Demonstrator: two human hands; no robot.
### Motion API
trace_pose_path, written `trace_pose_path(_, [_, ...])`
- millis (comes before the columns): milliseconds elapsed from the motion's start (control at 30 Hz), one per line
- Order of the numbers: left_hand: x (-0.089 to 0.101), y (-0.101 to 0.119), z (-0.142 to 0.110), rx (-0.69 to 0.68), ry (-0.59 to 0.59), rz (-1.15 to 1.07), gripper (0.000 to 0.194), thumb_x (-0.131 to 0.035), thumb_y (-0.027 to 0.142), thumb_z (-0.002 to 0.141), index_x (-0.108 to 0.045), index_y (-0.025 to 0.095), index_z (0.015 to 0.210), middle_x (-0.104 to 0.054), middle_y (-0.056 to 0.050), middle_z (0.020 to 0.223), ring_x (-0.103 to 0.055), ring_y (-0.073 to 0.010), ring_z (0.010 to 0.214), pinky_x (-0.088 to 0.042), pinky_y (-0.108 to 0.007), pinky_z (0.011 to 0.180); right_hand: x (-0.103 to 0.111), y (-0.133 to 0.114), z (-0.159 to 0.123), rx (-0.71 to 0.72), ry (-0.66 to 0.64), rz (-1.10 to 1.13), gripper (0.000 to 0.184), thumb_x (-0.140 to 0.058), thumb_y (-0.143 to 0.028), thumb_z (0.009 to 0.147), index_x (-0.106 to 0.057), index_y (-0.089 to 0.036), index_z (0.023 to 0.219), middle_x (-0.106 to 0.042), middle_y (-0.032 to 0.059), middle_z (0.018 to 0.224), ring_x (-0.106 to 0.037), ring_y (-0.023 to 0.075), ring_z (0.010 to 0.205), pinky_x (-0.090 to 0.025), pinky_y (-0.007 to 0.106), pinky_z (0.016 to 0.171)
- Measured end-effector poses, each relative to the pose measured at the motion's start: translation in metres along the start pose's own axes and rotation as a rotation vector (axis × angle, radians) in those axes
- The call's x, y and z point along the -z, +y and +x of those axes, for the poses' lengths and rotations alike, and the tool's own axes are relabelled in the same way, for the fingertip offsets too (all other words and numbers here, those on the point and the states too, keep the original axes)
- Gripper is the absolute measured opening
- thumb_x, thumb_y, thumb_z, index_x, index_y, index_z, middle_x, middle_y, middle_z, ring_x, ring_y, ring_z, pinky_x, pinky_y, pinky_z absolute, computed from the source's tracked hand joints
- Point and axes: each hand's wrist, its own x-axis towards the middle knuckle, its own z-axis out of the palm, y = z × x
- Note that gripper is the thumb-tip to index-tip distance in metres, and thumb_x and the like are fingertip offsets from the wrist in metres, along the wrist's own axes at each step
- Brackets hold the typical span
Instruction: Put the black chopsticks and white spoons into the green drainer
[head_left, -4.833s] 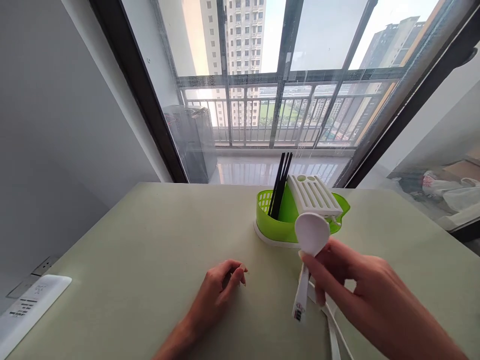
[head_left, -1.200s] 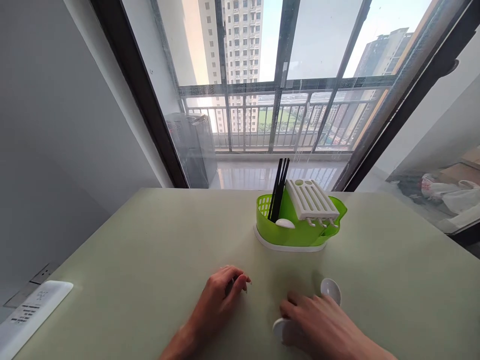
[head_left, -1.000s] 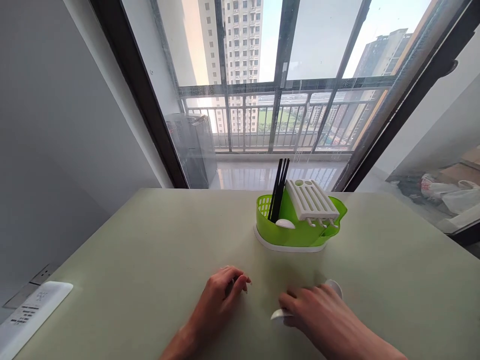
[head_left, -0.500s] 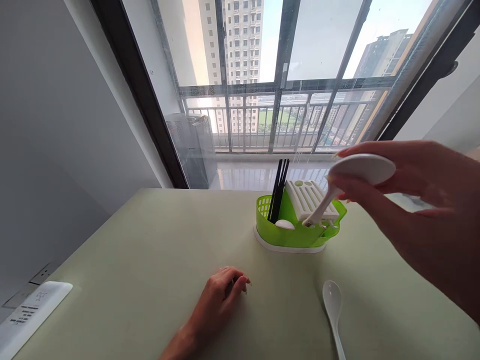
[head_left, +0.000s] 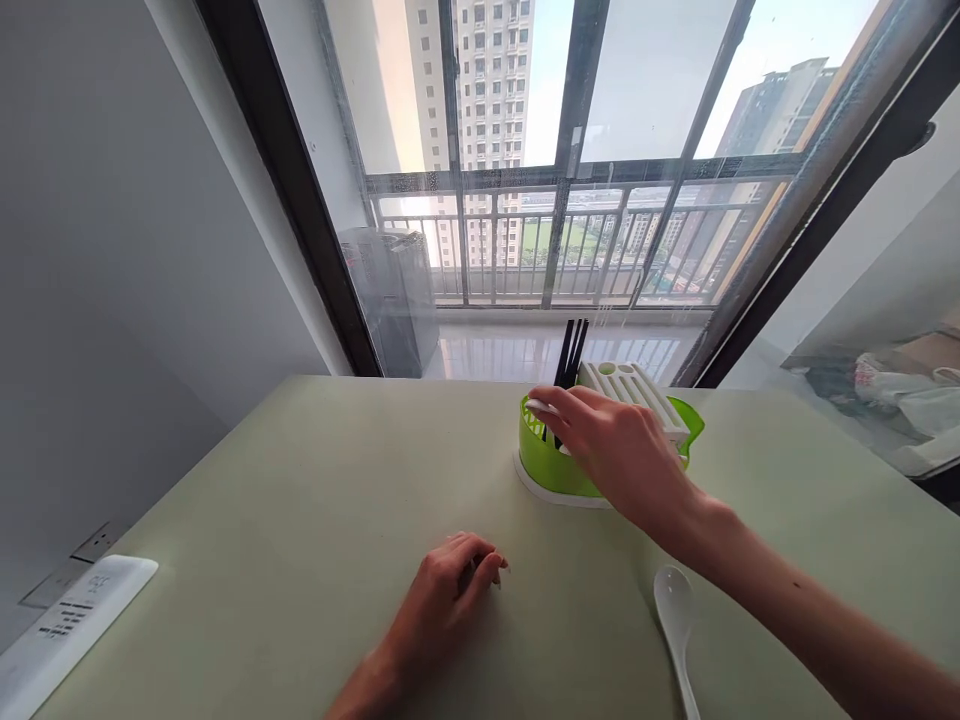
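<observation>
My right hand reaches over the left part of a green utensil holder, closed on a white spoon. Only a small piece of that spoon shows past the fingers; the rest is hidden. Just behind the fingers, black chopsticks stand upright in the holder. On the table, my left hand rests with its fingers loosely curled and nothing in them. A second white spoon lies on the tabletop beneath my right forearm, bowl toward the holder.
A white slotted block sits in the right part of the holder. A white power strip lies at the table's left edge near a wall socket. Beyond the far edge is a glass door.
My right hand has carried its spoon from the right, left and down to the holder's left end. My left hand has stayed put. The view has shifted slightly.
</observation>
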Motion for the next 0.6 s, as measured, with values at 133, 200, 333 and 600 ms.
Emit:
trace_pose_path(133, [0.001,0.002,0.000,0.003,0.008,0.000,0.039,-0.043,0.044,0.105,-0.064,0.021,0.082,-0.071,-0.002,0.086,-0.062,-0.0160,0.082,-0.044,-0.027,0.078,-0.004,-0.006,0.001,-0.034,-0.105,-0.106,0.018,-0.051,-0.029,0.103,-0.064,-0.026,0.117,-0.074,0.0009,0.090,-0.062,0.0141,0.059,-0.023,0.024,0.054])
trace_pose_path(200, [0.001,0.002,0.000,0.007,0.012,0.011,0.040,-0.043,0.045,0.105,-0.064,0.021,0.081,-0.070,-0.002,0.085,-0.062,-0.0159,0.080,-0.044,-0.027,0.077,-0.002,-0.009,0.002,-0.043,-0.165,-0.160,0.018,-0.050,-0.028,0.103,-0.064,-0.025,0.114,-0.073,0.0008,0.086,-0.061,0.0144,0.057,-0.020,0.025,0.054])
trace_pose_path(333, [0.000,0.001,0.000,-0.001,0.006,0.012,0.039,-0.042,0.045,0.105,-0.064,0.021,0.082,-0.070,-0.001,0.085,-0.061,-0.0154,0.079,-0.044,-0.027,0.078,0.004,-0.016,0.003,-0.018,-0.255,-0.211,0.015,-0.050,-0.021,0.102,-0.065,-0.021,0.104,-0.069,0.0008,0.078,-0.063,0.0161,0.063,-0.023,0.027,0.056])
trace_pose_path(600, [0.000,0.001,-0.001,-0.006,0.008,0.018,0.038,-0.044,0.043,0.105,-0.064,0.021,0.081,-0.070,-0.001,0.085,-0.061,-0.0156,0.080,-0.045,-0.028,0.079,0.019,-0.020,-0.016,0.058,-0.153,-0.132,0.036,-0.060,-0.012,0.093,-0.060,-0.020,0.128,-0.074,0.0054,0.109,-0.069,0.0241,0.097,-0.047,0.033,0.078])
